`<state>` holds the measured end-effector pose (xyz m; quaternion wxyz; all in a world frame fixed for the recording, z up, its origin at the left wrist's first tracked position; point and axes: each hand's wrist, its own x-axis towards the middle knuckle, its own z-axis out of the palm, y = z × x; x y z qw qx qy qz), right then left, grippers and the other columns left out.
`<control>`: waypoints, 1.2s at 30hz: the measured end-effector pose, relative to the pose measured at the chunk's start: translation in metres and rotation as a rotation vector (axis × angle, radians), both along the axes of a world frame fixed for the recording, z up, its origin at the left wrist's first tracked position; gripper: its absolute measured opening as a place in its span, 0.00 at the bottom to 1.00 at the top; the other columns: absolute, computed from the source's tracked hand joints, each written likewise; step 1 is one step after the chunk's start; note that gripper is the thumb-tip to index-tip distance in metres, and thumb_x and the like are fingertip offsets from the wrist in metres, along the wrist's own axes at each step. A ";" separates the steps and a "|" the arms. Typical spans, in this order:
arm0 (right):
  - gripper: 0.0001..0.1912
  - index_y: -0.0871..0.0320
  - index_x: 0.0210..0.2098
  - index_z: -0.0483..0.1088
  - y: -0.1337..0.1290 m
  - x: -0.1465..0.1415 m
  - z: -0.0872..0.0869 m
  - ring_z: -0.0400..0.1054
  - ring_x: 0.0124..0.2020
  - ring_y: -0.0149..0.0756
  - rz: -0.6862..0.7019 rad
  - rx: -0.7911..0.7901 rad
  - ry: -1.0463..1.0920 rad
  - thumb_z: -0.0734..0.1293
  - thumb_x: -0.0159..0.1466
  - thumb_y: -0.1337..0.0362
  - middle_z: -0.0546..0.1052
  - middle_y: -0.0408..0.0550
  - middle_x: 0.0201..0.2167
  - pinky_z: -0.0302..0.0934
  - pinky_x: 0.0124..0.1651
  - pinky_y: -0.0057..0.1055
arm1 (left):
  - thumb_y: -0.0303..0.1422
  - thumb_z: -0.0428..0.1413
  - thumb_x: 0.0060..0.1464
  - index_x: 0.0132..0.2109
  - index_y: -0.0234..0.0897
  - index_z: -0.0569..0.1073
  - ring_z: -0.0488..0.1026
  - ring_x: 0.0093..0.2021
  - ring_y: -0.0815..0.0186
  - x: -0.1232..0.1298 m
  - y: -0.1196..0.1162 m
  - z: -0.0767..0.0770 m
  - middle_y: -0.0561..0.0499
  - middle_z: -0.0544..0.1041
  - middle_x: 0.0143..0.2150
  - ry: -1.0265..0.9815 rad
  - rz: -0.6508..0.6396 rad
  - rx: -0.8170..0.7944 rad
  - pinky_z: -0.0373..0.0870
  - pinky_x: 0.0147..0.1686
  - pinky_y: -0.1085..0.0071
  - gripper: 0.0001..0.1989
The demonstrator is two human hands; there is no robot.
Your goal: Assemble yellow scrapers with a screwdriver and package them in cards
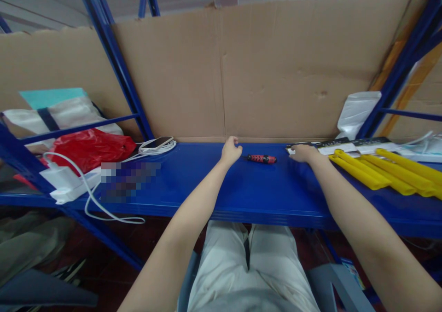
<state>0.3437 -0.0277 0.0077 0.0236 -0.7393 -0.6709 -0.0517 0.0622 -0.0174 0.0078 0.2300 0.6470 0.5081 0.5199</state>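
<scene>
Closest to the camera, pale trousers (248, 266) are showing below the shelf edge, and both bare forearms are stretching out over the blue shelf (241, 192). The left hand (230, 151) is hovering just left of a small red and black screwdriver (261, 158), fingers curled loosely inward and not gripping anything. The screwdriver is lying flat on the shelf between the two hands, not quite touching either. The right hand (304, 153) is resting palm down on the end of a flat black and white package (340, 146); it looks pressed on top, but I can't tell if the fingers are actually clamping it. Just right of that arm, yellow rods (383, 174) are lying in a bundle. Off to the left, a phone (158, 142) is sitting on a coiled white cable (103, 210), next to a red bag (90, 148). Brown cardboard (276, 72) is lining the back.
</scene>
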 end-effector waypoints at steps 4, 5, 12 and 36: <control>0.26 0.64 0.59 0.65 -0.011 -0.026 0.007 0.64 0.59 0.46 0.097 -0.076 0.002 0.61 0.63 0.63 0.68 0.61 0.59 0.59 0.58 0.38 | 0.23 0.55 0.49 0.46 0.38 0.69 0.66 0.58 0.50 -0.017 -0.007 0.011 0.38 0.71 0.53 0.420 0.150 0.071 0.58 0.57 0.53 0.16; 0.25 0.64 0.59 0.65 -0.012 -0.029 0.007 0.64 0.59 0.45 0.111 -0.097 0.003 0.61 0.63 0.64 0.69 0.60 0.59 0.59 0.58 0.37 | 0.23 0.55 0.50 0.48 0.37 0.69 0.64 0.59 0.48 -0.024 -0.007 0.014 0.36 0.70 0.54 0.496 0.207 0.038 0.57 0.58 0.50 0.17; 0.24 0.67 0.58 0.66 -0.012 -0.032 0.005 0.65 0.58 0.44 0.152 -0.157 -0.016 0.60 0.64 0.66 0.70 0.61 0.58 0.58 0.58 0.34 | 0.27 0.52 0.54 0.57 0.30 0.65 0.57 0.64 0.40 -0.106 -0.007 0.025 0.28 0.62 0.63 0.767 0.606 -0.140 0.52 0.58 0.39 0.22; 0.19 0.59 0.51 0.73 -0.006 -0.026 -0.001 0.70 0.52 0.42 0.187 -0.106 -0.012 0.61 0.62 0.65 0.76 0.55 0.51 0.62 0.53 0.35 | 0.37 0.50 0.58 0.69 0.45 0.51 0.44 0.70 0.46 -0.067 -0.002 0.017 0.42 0.44 0.73 0.661 0.438 -0.037 0.45 0.62 0.39 0.34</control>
